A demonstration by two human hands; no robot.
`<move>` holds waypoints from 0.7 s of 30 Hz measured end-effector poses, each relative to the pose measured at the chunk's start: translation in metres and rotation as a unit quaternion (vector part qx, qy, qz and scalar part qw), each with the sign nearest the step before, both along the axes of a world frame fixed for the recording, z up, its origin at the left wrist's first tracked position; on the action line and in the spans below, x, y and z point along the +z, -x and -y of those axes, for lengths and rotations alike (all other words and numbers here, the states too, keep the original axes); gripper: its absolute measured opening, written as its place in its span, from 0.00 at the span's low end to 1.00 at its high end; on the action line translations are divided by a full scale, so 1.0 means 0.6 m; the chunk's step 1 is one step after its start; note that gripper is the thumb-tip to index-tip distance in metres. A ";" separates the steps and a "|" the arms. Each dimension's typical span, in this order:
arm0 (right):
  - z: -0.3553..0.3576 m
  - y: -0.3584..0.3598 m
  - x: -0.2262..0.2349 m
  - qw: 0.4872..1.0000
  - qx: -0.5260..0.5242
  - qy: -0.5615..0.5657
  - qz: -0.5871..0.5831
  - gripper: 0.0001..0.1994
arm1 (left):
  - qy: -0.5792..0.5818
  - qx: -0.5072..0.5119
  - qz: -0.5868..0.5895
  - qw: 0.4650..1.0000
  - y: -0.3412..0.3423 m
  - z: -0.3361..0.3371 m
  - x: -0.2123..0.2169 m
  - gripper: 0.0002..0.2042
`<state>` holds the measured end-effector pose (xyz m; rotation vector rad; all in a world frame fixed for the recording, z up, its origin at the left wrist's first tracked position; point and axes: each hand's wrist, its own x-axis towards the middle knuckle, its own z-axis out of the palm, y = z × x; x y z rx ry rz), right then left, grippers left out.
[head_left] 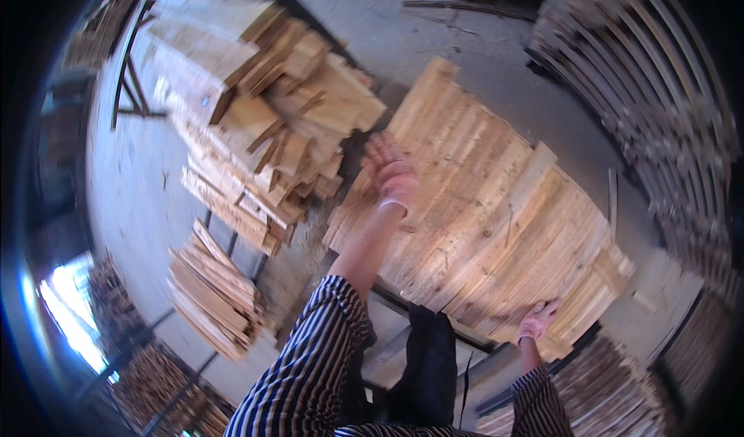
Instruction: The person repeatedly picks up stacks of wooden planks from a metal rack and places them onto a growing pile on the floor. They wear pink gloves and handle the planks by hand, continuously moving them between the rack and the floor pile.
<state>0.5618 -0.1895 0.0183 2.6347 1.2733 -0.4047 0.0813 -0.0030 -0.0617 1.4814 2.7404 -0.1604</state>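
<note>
A broad layer of pale wooden boards (480, 220) lies side by side in front of me, one board raised a little above its neighbours. My left hand (391, 172), in a pink and white glove with bare fingertips, reaches over the far left part of this layer. Its fingers are spread, slightly blurred, and hold nothing. At the near right edge, my right hand (536, 319) rests on the boards in a similar glove, fingers stretched out and nothing gripped. Both forearms wear dark striped sleeves.
To the left rises an untidy pile of planks (271, 127), with a smaller bundle of thin boards (213, 290) nearer me. Long stacked slats (620, 72) line the right side. More stacked wood (597, 383) lies at lower right. A dark metal stand (132, 80) is at upper left.
</note>
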 end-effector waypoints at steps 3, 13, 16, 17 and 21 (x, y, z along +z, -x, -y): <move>0.015 -0.048 -0.043 0.997 -0.063 -0.042 -0.004 0.32 | -0.011 0.009 0.060 0.998 -0.032 -0.036 0.029 0.41; -0.096 -0.010 -0.037 0.945 -0.196 0.151 -0.215 0.34 | 0.610 -0.279 -0.563 0.483 -0.046 -0.051 0.014 0.27; -0.120 0.018 -0.031 0.940 -0.170 0.183 -0.233 0.34 | 0.692 -0.162 -0.672 0.207 -0.048 -0.049 0.003 0.24; -0.125 0.025 -0.025 0.940 -0.163 0.192 -0.231 0.35 | 0.720 -0.087 -0.677 0.123 -0.052 -0.042 -0.017 0.23; -0.122 0.008 -0.006 0.943 -0.162 0.189 -0.221 0.36 | 0.722 -0.026 -0.675 0.150 -0.059 -0.056 -0.036 0.22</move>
